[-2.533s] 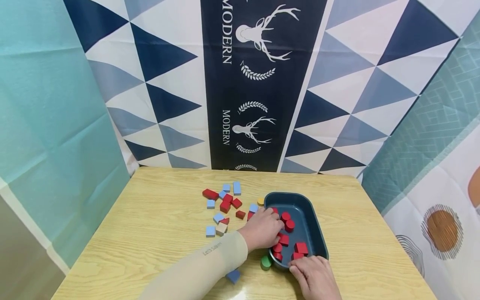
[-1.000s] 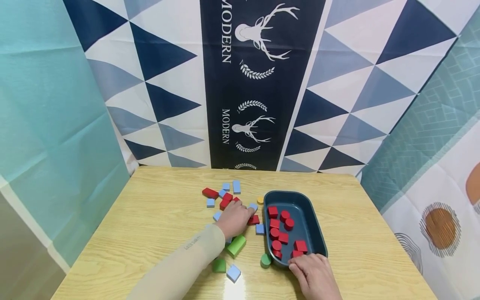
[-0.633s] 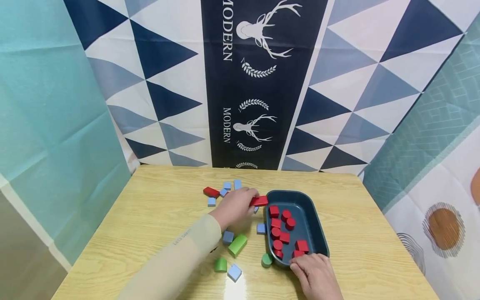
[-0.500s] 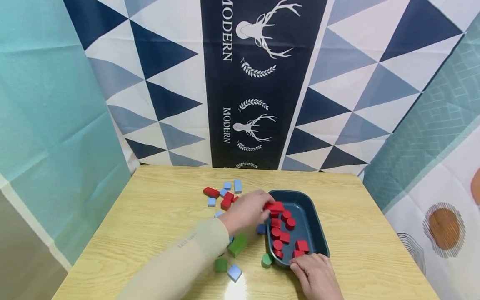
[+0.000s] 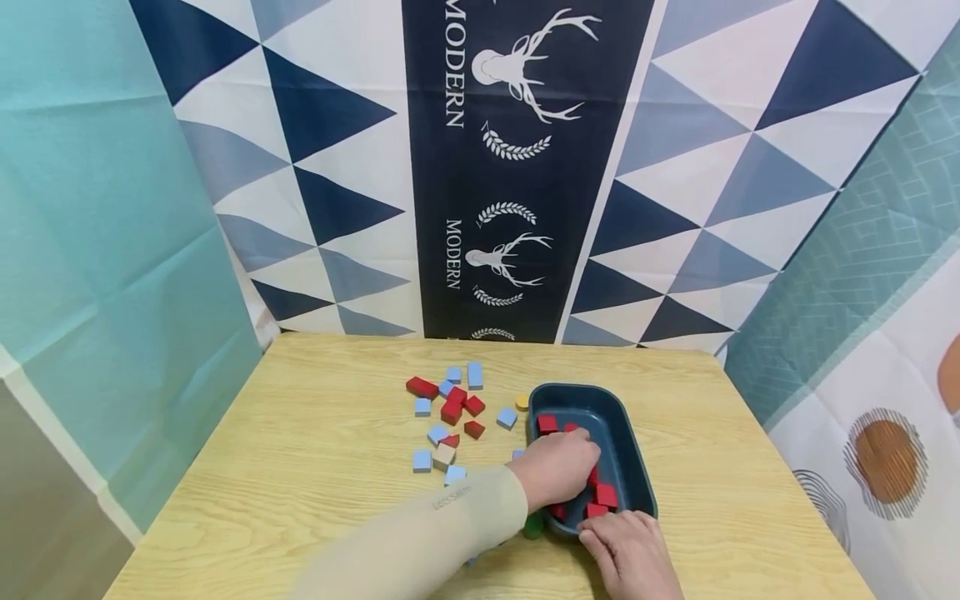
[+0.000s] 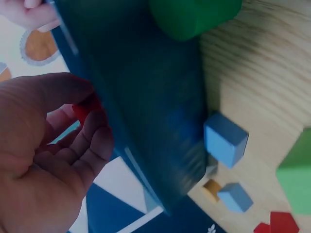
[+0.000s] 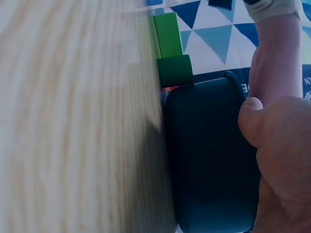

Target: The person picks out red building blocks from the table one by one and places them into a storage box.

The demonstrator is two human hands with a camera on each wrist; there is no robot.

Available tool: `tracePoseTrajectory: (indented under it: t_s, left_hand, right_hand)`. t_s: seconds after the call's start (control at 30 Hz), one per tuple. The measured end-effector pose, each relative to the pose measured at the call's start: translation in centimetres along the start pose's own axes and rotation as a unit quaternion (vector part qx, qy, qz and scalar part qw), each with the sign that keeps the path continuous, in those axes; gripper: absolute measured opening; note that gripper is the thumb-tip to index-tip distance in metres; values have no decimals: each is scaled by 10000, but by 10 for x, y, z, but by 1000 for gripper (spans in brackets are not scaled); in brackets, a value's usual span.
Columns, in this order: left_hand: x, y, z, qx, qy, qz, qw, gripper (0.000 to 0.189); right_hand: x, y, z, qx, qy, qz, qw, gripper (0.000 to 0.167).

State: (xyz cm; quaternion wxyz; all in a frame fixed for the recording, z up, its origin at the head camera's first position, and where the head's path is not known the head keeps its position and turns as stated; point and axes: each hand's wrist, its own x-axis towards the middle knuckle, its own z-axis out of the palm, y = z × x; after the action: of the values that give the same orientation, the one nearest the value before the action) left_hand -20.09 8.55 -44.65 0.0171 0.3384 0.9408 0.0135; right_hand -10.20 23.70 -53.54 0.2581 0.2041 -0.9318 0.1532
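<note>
My left hand is inside the dark blue tray, over its left half. In the left wrist view, its thumb and fingers pinch a red block, mostly covered by the fingers, just past the tray wall. Other red blocks lie in the tray, some hidden under the hand. At the near right corner, my right hand grips the tray rim, its thumb against the outer wall in the right wrist view.
Left of the tray lie scattered blue blocks, red blocks and a cream block. A yellow piece sits by the far left corner. A green cylinder stands against the near left corner, partly behind my sleeve.
My left hand went from the tray to the scattered blocks, took a red block beside the tray and carried it right, over the rim. The right hand and tray have stayed put.
</note>
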Motion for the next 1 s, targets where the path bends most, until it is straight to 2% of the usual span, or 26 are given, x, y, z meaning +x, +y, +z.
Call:
tracePoseTrajectory:
  t_s: [0.13, 0.23, 0.37, 0.57, 0.7, 1.0]
  left_hand:
    - [6, 7, 9, 78, 40, -160, 9998, 20]
    - [8, 11, 12, 130, 67, -158, 9998, 21]
    - [9, 12, 14, 183, -79, 91, 9998, 20]
    - [6, 12, 22, 339, -688, 591, 9953, 25]
    - [4, 11, 28, 308, -920, 630, 9933, 29]
    - [-1, 7, 24, 85, -946, 681, 9932, 30]
  right_hand:
    - [-2, 1, 1, 31, 26, -51, 10000, 25]
    - [-2, 1, 2, 46, 45, -56, 10000, 26]
    - [-2, 4, 3, 13, 251, -267, 9993, 26]
    - [-2, 8, 6, -6, 459, -502, 9977, 27]
    - [-2, 6, 6, -37, 364, -412, 9985, 30]
    - [-2, 7, 5, -40, 342, -381, 9987, 30]
